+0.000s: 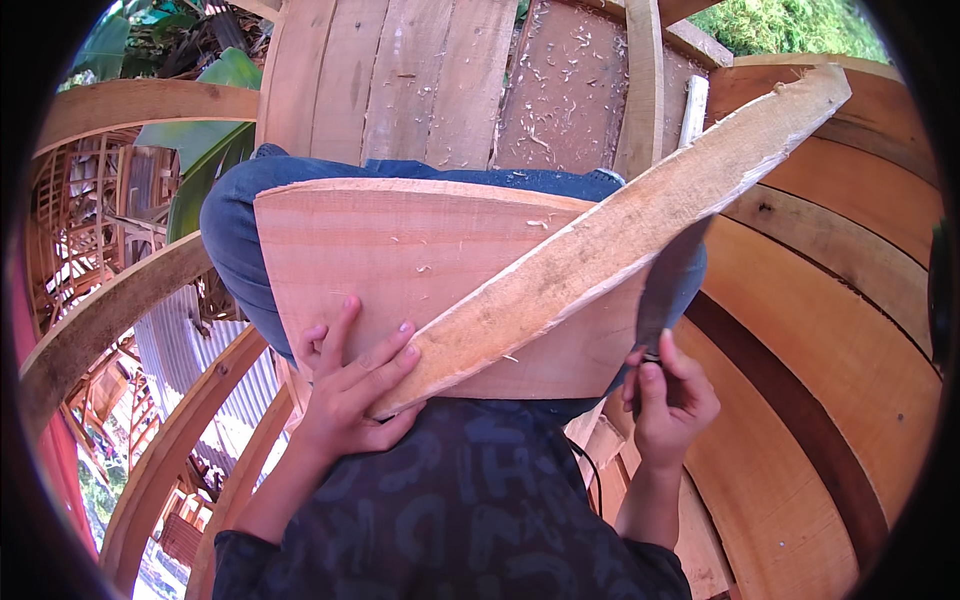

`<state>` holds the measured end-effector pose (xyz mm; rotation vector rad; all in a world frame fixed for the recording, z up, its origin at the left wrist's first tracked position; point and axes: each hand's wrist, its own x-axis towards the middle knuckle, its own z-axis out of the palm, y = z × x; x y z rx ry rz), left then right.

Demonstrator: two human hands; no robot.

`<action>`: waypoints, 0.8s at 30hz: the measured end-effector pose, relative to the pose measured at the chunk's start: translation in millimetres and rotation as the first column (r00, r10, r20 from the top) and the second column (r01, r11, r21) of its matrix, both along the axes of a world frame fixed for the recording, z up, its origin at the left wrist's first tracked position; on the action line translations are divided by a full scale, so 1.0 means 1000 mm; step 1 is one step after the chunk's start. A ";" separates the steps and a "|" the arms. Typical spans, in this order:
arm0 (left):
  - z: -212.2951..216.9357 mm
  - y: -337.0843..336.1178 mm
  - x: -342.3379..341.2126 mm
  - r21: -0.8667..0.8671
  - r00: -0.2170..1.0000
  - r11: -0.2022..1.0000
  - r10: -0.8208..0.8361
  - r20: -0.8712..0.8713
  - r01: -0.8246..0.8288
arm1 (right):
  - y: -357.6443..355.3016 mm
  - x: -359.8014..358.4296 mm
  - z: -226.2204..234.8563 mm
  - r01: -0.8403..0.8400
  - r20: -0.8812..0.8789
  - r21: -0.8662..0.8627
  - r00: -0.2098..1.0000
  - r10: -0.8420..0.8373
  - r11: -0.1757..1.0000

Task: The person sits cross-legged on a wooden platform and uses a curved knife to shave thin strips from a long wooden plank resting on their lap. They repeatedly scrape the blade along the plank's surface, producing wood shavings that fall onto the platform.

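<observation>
A long, rough-edged wooden strip (570, 265) lies slantwise over a wide, curved-edge board (370, 240) that rests across my lap. My left hand (355, 385) grips the strip's near end, with the thumb at its lower edge and the other fingers reaching over onto the board. In my right hand (670, 400) is a knife (670, 275) with a broad dark blade, held by its handle. The blade points away from me beside the strip's right edge, and its tip is at or partly behind that edge. Whether it touches the wood I cannot tell.
Small shavings lie on the board and the plank floor (560, 90) ahead. Curved planks (820, 290) form a wall on my right. Bent wooden ribs (120, 310) stand at my left, with corrugated sheet (220, 345) and leaves (215, 130) beyond. An upright post (640, 90) stands ahead.
</observation>
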<state>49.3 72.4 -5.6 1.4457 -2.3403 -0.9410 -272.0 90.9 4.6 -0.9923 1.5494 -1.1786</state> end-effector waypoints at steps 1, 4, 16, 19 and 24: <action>-0.001 0.000 0.000 -0.003 1.000 1.000 -0.004 0.002 0.004 | -0.004 0.001 0.005 0.092 0.053 -0.017 0.994 -0.091 0.996; 0.000 -0.002 0.000 -0.003 1.000 1.000 -0.015 0.009 0.015 | -0.006 0.010 0.008 0.111 0.138 0.012 0.984 -0.111 0.994; 0.002 -0.003 -0.001 0.010 1.000 1.000 -0.011 0.007 0.011 | 0.006 0.004 -0.008 -0.039 0.062 -0.009 0.997 0.040 0.999; 0.001 -0.003 -0.001 0.010 1.000 1.000 -0.003 0.002 0.003 | -0.014 0.001 0.007 0.306 0.245 -0.007 0.924 -0.295 0.952; 0.001 -0.003 -0.001 0.009 1.000 1.000 -0.005 -0.009 0.005 | -0.001 0.006 -0.006 -0.063 0.080 0.009 0.995 0.062 0.998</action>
